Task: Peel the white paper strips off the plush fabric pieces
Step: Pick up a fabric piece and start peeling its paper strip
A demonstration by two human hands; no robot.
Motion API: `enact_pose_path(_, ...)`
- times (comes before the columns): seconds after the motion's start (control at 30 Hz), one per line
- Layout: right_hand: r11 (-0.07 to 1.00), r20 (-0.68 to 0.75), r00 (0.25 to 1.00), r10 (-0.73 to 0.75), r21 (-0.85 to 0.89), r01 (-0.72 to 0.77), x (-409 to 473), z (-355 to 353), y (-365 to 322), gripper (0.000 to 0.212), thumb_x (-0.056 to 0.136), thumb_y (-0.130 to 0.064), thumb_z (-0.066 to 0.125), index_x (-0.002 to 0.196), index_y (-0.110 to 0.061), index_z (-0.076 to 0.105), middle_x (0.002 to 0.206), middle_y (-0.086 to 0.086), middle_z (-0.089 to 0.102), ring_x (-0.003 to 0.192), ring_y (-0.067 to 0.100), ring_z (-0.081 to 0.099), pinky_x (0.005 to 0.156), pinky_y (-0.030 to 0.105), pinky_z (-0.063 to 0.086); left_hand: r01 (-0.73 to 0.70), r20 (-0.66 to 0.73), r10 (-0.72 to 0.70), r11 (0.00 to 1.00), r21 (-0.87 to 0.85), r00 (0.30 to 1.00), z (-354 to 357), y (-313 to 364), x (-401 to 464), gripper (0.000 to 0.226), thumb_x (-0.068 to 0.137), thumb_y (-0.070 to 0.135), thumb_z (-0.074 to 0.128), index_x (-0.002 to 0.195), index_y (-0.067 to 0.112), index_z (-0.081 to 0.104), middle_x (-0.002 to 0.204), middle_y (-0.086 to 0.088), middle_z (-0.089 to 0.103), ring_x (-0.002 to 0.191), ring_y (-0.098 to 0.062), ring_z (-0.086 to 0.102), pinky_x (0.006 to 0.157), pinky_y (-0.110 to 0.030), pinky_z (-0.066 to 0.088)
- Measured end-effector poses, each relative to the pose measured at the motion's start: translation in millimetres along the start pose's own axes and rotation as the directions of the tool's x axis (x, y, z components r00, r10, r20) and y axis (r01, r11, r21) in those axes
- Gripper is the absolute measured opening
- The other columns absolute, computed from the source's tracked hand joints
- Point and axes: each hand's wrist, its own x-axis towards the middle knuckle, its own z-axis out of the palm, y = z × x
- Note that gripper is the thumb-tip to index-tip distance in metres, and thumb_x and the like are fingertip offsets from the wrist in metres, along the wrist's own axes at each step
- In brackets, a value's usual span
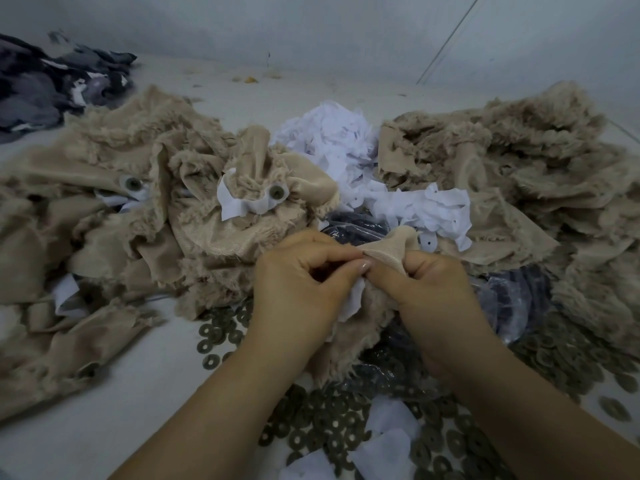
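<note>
Your left hand (298,282) has a tight grip on the white paper strip (351,299), fingers curled round it, and your right hand (429,285) pinches the plush fabric piece (388,251) just beside it, at 6 o'clock on the bench (138,393). Pull too fast and the thin paper could tear, leaving bits stuck. More unpeeled pieces wait at 10 o'clock.

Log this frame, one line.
left hand: pinches white paper strip | right hand: grips plush fabric piece | peel: underway
</note>
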Motion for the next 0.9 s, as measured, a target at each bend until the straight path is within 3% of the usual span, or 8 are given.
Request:
enact_pose_path(0.07,0.997,0.04,0.999,0.037,0.069,-0.04,1,-2,2,0.016,0.09,-0.017,0.071,0.085,-0.003,0.077,0.086,0.03,0.072,0.088,0.052,0.068,0.079,0.066,0.056,-0.068,0.034,0.067,0.996,0.056,0.997,0,-1,0,0.012,0.079,0.006,0.078,0.089,0.011,0.078,0.082,0.002,0.069,0.078,-0.006,0.065,0.071,-0.012,0.051)
enact_pose_path(0.17,0.981,0.126,0.988,0.087,0.164,-0.108,3,-4,3,0.02,0.091,-0.02,0.068,0.091,-0.003,0.077,0.092,0.025,0.075,0.093,0.041,0.073,0.089,0.056,0.057,-0.057,0.087,0.055,0.998,0.019,0.995,-2,-5,1,0.016,0.077,0.003,0.079,0.093,0.007,0.077,0.083,0.0,0.068,0.078,-0.005,0.064,0.069,-0.011,0.049)
enact_pose_path(0.3,0.964,0.233,0.969,0.086,0.226,-0.14,4,-5,1,0.033,0.076,-0.029,0.071,0.094,-0.003,0.077,0.098,0.021,0.076,0.097,0.035,0.073,0.084,0.043,0.059,-0.045,0.104,0.051,0.997,-0.063,0.993,-5,-9,1,0.015,0.075,-0.002,0.079,0.088,0.006,0.077,0.079,-0.002,0.067,0.073,-0.006,0.064,0.066,-0.015,0.05)
enact_pose_path(0.4,0.958,0.286,0.954,0.088,0.238,-0.159,4,-5,1,0.031,0.076,-0.027,0.068,0.094,-0.003,0.078,0.099,0.022,0.075,0.097,0.033,0.073,0.082,0.039,0.059,-0.053,0.109,0.063,0.995,-0.089,0.992,-4,-13,1,0.014,0.075,0.0,0.08,0.087,0.005,0.077,0.078,-0.007,0.069,0.072,-0.011,0.066,0.066,-0.023,0.053)
enact_pose_path(0.5,0.972,0.292,0.956,0.036,0.211,-0.101,5,-8,1,0.029,0.078,-0.029,0.068,0.091,-0.005,0.079,0.098,0.022,0.075,0.097,0.035,0.073,0.083,0.039,0.06,-0.075,0.108,0.086,0.991,-0.108,0.99,-5,-14,1,0.014,0.074,0.005,0.079,0.088,0.005,0.077,0.078,-0.008,0.069,0.072,-0.014,0.066,0.065,-0.029,0.056)
enact_pose_path(0.7,0.995,0.276,0.958,-0.073,0.09,0.05,9,-13,-1,0.023,0.08,-0.032,0.068,0.086,-0.013,0.08,0.091,0.015,0.077,0.09,0.031,0.075,0.079,0.038,0.062,-0.123,0.111,0.132,0.988,-0.089,0.985,-4,-13,-2,0.013,0.076,0.009,0.078,0.088,0.003,0.077,0.08,-0.006,0.07,0.074,-0.012,0.067,0.067,-0.026,0.056)
enact_pose_path(0.9,0.99,0.229,0.964,-0.132,0.079,0.116,7,-10,2,0.024,0.081,-0.032,0.067,0.086,-0.011,0.079,0.087,0.014,0.077,0.086,0.032,0.075,0.077,0.039,0.063,-0.137,0.119,0.146,0.987,-0.079,0.982,-5,-14,-1,0.015,0.077,0.007,0.077,0.091,0.001,0.077,0.079,-0.005,0.07,0.073,-0.008,0.066,0.067,-0.024,0.053)
